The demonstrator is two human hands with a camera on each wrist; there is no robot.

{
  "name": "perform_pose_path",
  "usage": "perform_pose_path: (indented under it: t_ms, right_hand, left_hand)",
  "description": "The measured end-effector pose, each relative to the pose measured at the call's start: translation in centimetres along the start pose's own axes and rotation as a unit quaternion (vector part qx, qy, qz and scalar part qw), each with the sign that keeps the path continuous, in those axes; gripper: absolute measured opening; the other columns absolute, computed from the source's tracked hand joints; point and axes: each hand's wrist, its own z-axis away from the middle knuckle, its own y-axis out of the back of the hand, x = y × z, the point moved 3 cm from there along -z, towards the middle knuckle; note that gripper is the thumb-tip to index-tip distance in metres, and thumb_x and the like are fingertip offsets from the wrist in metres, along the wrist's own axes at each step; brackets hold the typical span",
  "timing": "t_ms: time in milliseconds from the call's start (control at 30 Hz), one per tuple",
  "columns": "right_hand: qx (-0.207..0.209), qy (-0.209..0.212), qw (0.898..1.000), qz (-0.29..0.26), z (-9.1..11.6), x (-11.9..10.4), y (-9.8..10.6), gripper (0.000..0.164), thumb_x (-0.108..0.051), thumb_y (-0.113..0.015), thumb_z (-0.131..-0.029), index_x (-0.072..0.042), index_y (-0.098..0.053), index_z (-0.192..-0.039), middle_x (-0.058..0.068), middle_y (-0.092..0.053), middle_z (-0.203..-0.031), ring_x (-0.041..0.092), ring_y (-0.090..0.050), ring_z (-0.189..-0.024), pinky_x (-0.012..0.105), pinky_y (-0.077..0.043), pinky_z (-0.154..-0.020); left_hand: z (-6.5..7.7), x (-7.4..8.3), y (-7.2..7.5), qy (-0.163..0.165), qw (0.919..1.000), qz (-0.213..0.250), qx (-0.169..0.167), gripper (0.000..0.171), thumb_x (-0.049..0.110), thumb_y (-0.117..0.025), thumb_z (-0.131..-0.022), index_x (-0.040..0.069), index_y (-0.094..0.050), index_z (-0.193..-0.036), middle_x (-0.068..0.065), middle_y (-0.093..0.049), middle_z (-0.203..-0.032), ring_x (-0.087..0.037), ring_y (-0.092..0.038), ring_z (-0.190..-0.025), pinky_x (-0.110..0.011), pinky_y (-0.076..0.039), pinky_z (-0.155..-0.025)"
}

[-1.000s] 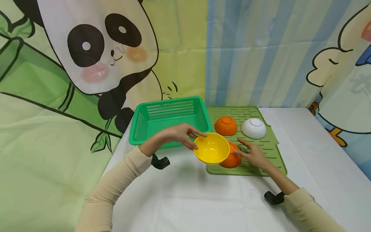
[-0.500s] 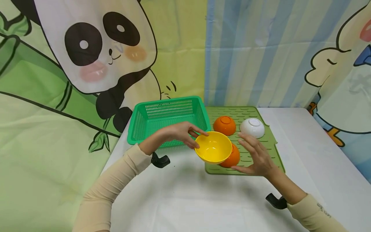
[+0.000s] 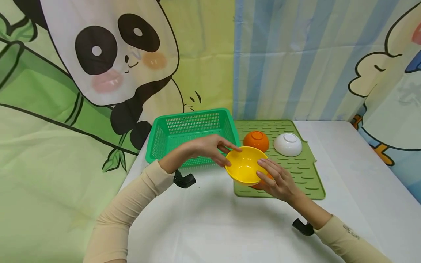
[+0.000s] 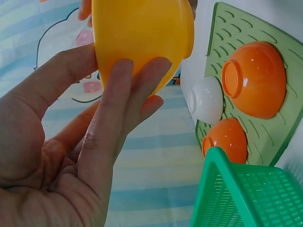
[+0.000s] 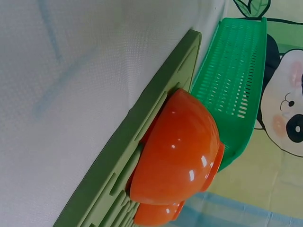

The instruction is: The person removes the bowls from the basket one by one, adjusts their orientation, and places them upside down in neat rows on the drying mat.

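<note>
A yellow bowl [image 3: 246, 166] is held in the air between both hands, its hollow facing up and toward the head camera. My left hand [image 3: 213, 149] pinches its left rim, thumb on one side and fingers on the outer wall, as the left wrist view shows the hand [image 4: 90, 127] closely. On the right rim, my right hand [image 3: 279, 182] grips with fingertips over the edge. Behind and below it, an orange bowl [image 5: 177, 151] is mostly hidden in the head view. The right wrist view does not show the right hand.
Upside down on the green drying mat [image 3: 304, 182] sit another orange bowl [image 3: 256, 141] and a white bowl [image 3: 287, 144]. Left of the mat stands a green plastic basket [image 3: 151, 146]. A printed curtain [image 3: 204, 54] hangs behind the white table [image 3: 204, 226].
My right hand spread away from the near orange bowl, then moved left onto the yellow bowl's right rim. The left hand carried the yellow bowl slightly right and up.
</note>
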Motion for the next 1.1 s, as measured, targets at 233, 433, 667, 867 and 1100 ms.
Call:
perform_pose_path:
  t_ms: [233,433,667,867,1100]
  right_hand:
    - [0.004,-0.005,1.0,-0.001,0.0,0.0,0.2,0.026,-0.018,-0.052,-0.091,0.001,-0.05,-0.109,0.022,-0.052,-0.102,0.029,-0.051,-0.108,0.034,-0.035,-0.102]
    - [0.013,-0.008,1.0,0.003,-0.4,0.3,0.6,0.026,-0.017,-0.054,-0.09,0.002,-0.05,-0.108,0.022,-0.054,-0.103,0.028,-0.05,-0.113,0.034,-0.036,-0.1]
    - [0.028,-0.03,0.999,-0.029,-1.0,0.8,1.0,0.029,-0.019,-0.057,-0.089,0.005,-0.05,-0.104,0.025,-0.054,-0.103,0.029,-0.052,-0.111,0.033,-0.038,-0.099]
    - [0.051,-0.051,0.996,-0.045,-1.5,1.0,1.1,0.031,-0.019,-0.059,-0.087,0.008,-0.05,-0.101,0.025,-0.055,-0.102,0.028,-0.054,-0.108,0.031,-0.04,-0.097]
    - [0.059,-0.102,0.991,-0.071,-1.1,1.5,1.5,0.042,-0.023,-0.064,-0.083,0.012,-0.049,-0.102,0.028,-0.055,-0.108,0.031,-0.055,-0.105,0.026,-0.041,-0.095]
  left_hand:
    - [-0.1,0.2,-0.1,-0.012,0.9999,-0.001,-0.004,0.052,0.009,-0.073,-0.073,0.019,-0.057,-0.122,-0.008,-0.059,-0.117,-0.018,-0.065,-0.088,-0.033,-0.054,-0.072]
    - [-0.1,0.4,-0.1,-0.026,0.9996,0.008,0.0,0.051,0.012,-0.073,-0.074,0.019,-0.057,-0.122,-0.006,-0.06,-0.116,-0.018,-0.065,-0.089,-0.032,-0.054,-0.074]
    - [0.2,0.7,-0.1,-0.06,0.9981,0.01,0.013,0.049,0.018,-0.071,-0.076,0.017,-0.056,-0.123,-0.005,-0.061,-0.113,-0.021,-0.066,-0.084,-0.033,-0.054,-0.073]
    - [0.1,0.5,0.0,-0.08,0.9966,-0.004,0.021,0.049,0.025,-0.07,-0.077,0.019,-0.055,-0.124,-0.004,-0.062,-0.11,-0.021,-0.064,-0.087,-0.033,-0.053,-0.075]
    - [-0.1,0.3,0.1,-0.087,0.9954,0.018,0.036,0.046,0.028,-0.062,-0.084,0.017,-0.05,-0.127,-0.005,-0.064,-0.105,-0.019,-0.062,-0.092,-0.03,-0.052,-0.079]
